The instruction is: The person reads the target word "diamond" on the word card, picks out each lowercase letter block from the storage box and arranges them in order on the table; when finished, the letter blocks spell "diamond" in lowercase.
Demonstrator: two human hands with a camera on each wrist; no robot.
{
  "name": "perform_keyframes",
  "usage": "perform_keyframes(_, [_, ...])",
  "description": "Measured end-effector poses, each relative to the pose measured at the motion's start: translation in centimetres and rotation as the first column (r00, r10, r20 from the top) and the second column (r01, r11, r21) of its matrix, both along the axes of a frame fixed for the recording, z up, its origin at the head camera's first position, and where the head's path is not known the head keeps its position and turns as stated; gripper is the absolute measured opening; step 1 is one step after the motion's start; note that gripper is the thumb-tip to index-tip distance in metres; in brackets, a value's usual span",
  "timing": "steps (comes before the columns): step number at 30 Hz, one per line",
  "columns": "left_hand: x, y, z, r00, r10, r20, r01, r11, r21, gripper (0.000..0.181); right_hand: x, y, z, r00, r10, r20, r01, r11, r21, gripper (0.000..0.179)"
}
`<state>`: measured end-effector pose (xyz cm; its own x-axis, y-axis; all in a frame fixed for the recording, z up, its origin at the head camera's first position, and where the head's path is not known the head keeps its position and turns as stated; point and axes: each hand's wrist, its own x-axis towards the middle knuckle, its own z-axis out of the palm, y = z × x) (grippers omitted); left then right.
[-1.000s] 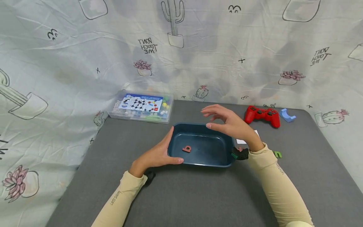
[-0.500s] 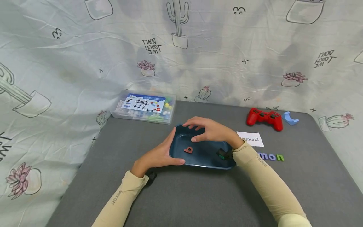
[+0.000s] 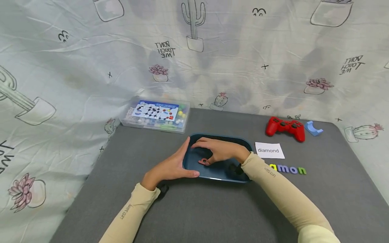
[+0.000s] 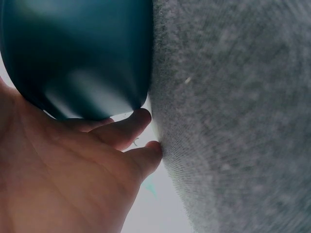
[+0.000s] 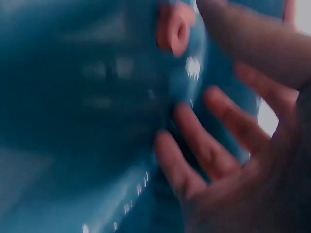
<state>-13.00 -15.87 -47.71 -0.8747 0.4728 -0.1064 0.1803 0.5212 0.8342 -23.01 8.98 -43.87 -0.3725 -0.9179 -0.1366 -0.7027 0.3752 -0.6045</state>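
Note:
In the head view my left hand grips the left end of a dark blue tray, its thumb along the front rim. Several of its fingers show against the outer wall of the tray in the left wrist view. My right hand is down inside the tray, fingers bent and spread. A reddish-brown toy letter lies on the tray floor by the right thumb. In the right wrist view that letter sits near the thumb, and the other fingers stand apart from it.
Right of the tray lies a white card reading "diamond", with coloured letters in a row below, partly behind the right sleeve. Farther back are a red game controller and a blue curved piece. A clear kit box stands back left.
My right hand has moved left and down from above the tray's back right to the letter inside. The card and row of letters have come into view. The left hand keeps its hold.

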Motion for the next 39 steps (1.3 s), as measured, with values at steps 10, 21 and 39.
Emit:
perform_keyframes(10, [-0.18,0.36,0.52,1.000,0.005,0.022,-0.005,1.000,0.000,0.127,0.19,-0.06,-0.03,0.998,0.010,-0.062,-0.009,1.000,0.012,0.070])
perform_keyframes(21, [-0.27,0.48,0.77,0.999,0.012,0.031,-0.011,1.000,-0.009,0.126,0.00,0.16,-0.44,0.996,0.042,-0.074,-0.043,0.999,-0.009,0.057])
perform_keyframes(39, [-0.26,0.55,0.43,1.000,0.017,0.018,-0.017,1.000,0.001,0.127,0.27,0.06,-0.95,0.988,0.069,-0.138,-0.072,0.997,-0.012,0.021])
